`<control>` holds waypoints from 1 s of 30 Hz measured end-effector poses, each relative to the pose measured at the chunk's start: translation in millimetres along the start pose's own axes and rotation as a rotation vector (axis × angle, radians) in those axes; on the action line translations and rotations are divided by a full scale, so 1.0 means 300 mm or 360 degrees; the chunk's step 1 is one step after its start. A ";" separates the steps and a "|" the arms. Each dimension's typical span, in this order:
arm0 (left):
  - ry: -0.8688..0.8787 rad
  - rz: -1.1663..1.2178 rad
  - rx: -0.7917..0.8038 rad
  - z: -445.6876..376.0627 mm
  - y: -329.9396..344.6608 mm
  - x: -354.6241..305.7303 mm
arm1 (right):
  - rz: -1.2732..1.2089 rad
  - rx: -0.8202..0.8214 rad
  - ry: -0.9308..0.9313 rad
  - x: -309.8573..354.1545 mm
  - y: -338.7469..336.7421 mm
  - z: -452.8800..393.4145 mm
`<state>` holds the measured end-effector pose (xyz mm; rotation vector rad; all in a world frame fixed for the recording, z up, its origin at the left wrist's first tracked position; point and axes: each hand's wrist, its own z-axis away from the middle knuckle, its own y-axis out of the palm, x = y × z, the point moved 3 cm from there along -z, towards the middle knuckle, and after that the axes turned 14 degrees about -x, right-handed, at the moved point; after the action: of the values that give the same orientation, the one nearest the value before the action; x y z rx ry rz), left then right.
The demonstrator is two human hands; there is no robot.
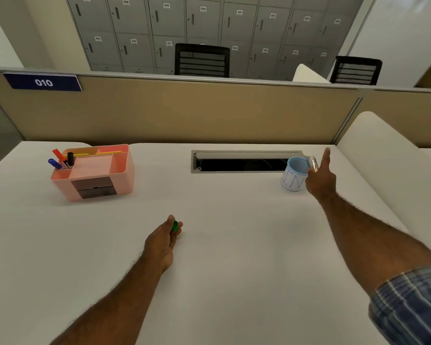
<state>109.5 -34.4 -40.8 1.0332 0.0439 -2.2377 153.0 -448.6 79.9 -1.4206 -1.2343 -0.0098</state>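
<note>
White desk (234, 257) with an open cable hatch (241, 161) near the back edge. Beige partition (184, 113) behind it, blue "010" sign (43, 82) at top left. Past that, two black mesh chairs (201, 60) and a wall of grey numbered lockers (202, 21). White wall (396, 33) on the right. Even indoor light.

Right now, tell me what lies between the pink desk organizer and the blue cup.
In the head view, only bare white desk and the open cable hatch beside the blue cup.
</note>
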 end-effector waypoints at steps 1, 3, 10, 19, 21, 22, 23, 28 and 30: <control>0.0001 -0.0005 -0.0004 -0.003 -0.002 -0.001 | 0.0050 0.0041 0.0009 -0.006 0.004 -0.021; -0.0005 -0.0001 -0.0011 -0.008 0.001 0.001 | 0.0136 0.0114 0.0056 -0.011 0.008 -0.066; -0.0004 -0.0015 -0.0031 -0.001 0.002 -0.005 | 0.0346 0.0166 -0.0122 0.018 0.027 -0.149; 0.0016 -0.0017 -0.0033 0.009 0.007 -0.005 | 0.0664 0.0410 -0.0187 0.046 0.047 -0.197; 0.0028 -0.0024 -0.0031 0.010 0.008 -0.004 | 0.0630 0.0415 -0.0162 0.046 0.046 -0.200; 0.0034 -0.0027 -0.0031 0.011 0.008 -0.004 | 0.0606 0.0408 -0.0129 0.049 0.042 -0.198; 0.0039 -0.0028 -0.0032 0.011 0.009 -0.004 | 0.0589 0.0391 -0.0132 0.045 0.046 -0.201; 0.0040 -0.0070 -0.0029 0.007 0.009 -0.004 | 0.0610 0.0366 -0.0242 0.065 0.042 -0.193; 0.0039 -0.0072 -0.0034 0.007 0.010 -0.004 | 0.0748 0.0406 -0.0339 0.068 0.050 -0.197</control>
<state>110.4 -36.7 -37.9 1.0581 0.1027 -2.2603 208.3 -474.4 100.3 -1.4781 -1.0007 0.6135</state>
